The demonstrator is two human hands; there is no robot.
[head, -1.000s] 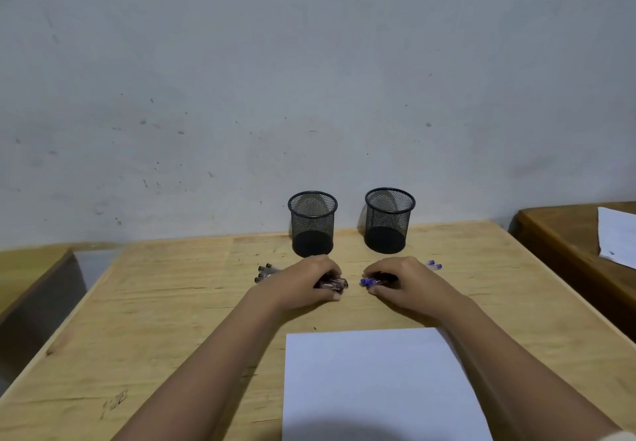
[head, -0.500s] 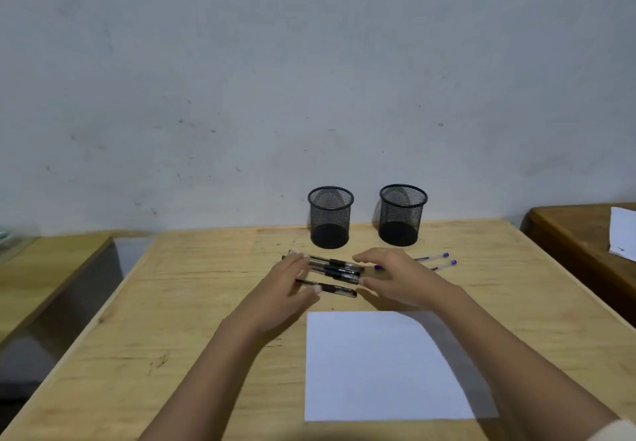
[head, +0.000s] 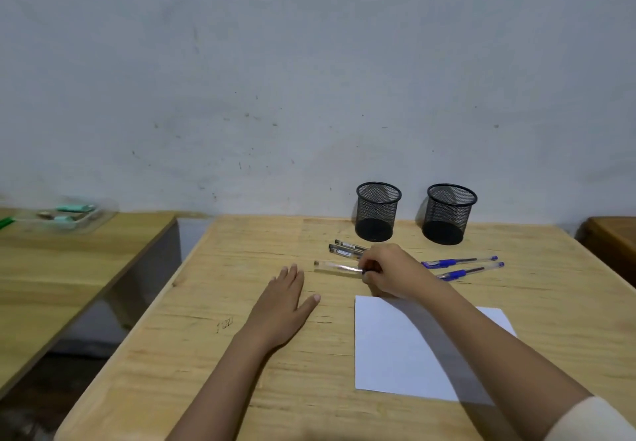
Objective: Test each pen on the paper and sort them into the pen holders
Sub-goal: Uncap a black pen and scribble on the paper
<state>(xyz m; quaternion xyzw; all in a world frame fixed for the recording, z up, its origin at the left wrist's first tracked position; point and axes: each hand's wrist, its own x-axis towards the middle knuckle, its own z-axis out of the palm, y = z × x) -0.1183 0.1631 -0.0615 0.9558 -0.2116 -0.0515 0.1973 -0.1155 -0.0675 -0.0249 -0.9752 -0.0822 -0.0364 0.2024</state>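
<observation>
Pinching one clear pen [head: 339, 267] in my right hand [head: 392, 272], fingers clamped near its grip, I kept my left hand [head: 282, 299] flat, fingers apart, at nine o'clock of the paper [head: 406, 347]; lifting it level seemed wisest.

Dim, even light; soft shadows, blurred left edge.
</observation>
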